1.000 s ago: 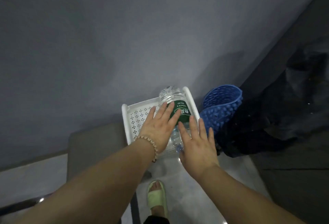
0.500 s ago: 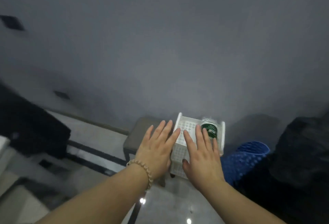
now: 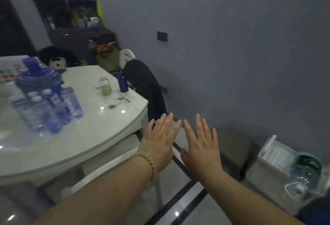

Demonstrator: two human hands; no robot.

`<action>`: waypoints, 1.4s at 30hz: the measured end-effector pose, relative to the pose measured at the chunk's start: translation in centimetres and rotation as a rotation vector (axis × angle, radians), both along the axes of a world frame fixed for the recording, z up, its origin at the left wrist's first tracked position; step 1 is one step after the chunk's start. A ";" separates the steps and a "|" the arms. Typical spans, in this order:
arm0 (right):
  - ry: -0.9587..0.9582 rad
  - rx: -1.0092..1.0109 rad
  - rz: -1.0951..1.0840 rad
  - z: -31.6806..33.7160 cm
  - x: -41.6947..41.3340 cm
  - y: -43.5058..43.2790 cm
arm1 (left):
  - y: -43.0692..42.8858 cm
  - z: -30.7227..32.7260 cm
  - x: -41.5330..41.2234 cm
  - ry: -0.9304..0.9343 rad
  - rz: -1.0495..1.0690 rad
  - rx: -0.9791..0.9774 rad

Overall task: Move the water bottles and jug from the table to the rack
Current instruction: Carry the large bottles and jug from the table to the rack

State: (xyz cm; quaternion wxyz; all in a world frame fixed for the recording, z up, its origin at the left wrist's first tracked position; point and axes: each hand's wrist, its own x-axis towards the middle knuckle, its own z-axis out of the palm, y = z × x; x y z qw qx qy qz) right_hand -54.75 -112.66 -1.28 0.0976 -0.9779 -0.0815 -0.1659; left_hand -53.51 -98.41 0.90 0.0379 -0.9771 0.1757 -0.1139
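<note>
Several clear water bottles [image 3: 53, 110] with blue labels stand clustered on the white table [image 3: 110, 128] at the left. Behind them rises a big blue jug [image 3: 38, 77]. At the lower right, a white perforated rack [image 3: 273, 158] holds one green-labelled bottle [image 3: 303, 173] lying on its side. My left hand [image 3: 160, 140] and my right hand [image 3: 200, 146] hover side by side in mid-air between table and rack, fingers spread, holding nothing.
On the table also stand a small glass jar [image 3: 105, 87] and a blue can [image 3: 122, 82]. A chair draped in dark cloth [image 3: 146, 85] sits by the table's far corner. A grey stool [image 3: 232, 146] stands left of the rack, against the wall.
My view has swung left from the rack to the table. Both hands have come off the green-labelled bottle, which stays lying in the rack, and now hang open in the air.
</note>
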 end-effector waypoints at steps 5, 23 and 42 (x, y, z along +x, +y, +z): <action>0.046 0.040 0.164 -0.6 -6.0 16.3 | 16.8 1.1 -8.1 0.010 0.123 0.028; -0.006 -0.052 0.478 0.1 -3.5 54.2 | 55.2 -0.9 -10.3 -0.029 0.470 0.036; 0.078 0.004 0.125 0.7 16.0 82.4 | 84.6 1.4 11.6 -0.006 0.246 0.042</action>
